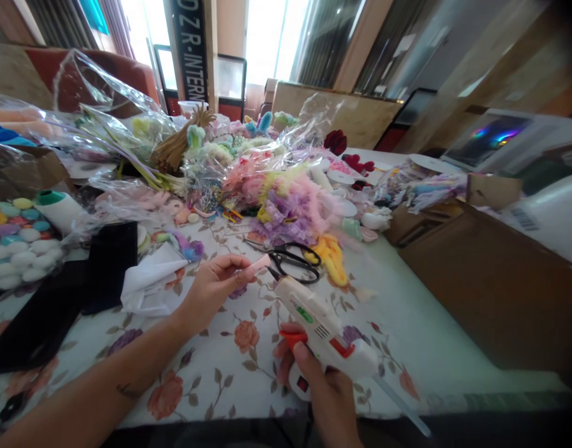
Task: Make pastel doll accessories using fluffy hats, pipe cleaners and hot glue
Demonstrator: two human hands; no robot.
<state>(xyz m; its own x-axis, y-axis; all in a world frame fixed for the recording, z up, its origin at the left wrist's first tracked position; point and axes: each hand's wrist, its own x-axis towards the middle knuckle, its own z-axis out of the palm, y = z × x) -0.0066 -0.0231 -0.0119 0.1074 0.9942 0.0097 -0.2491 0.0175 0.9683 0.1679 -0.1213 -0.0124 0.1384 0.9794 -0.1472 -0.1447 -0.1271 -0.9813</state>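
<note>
Over the flowered tablecloth (211, 361), my left hand (215, 283) pinches a small pale pink strip (260, 264) between thumb and fingers. My right hand (320, 386) grips a white glue gun (309, 311) by its handle, with fingers at the red trigger. Its dark nozzle points up and left, close to the strip's end; whether they touch I cannot tell. A clear glue stick (402, 404) sticks out of the gun's back. Just beyond the nozzle lie black-handled scissors (295, 261), their blades toward the left.
Yellow fuzzy material (330, 258) lies right of the scissors. Lilac and pink ruffles (290, 211) and plastic-wrapped craft supplies pile up behind. White cloth (150, 280), black fabric (111, 267) and a bag of pompoms (22, 242) are at left. A cardboard box (491, 280) stands at right.
</note>
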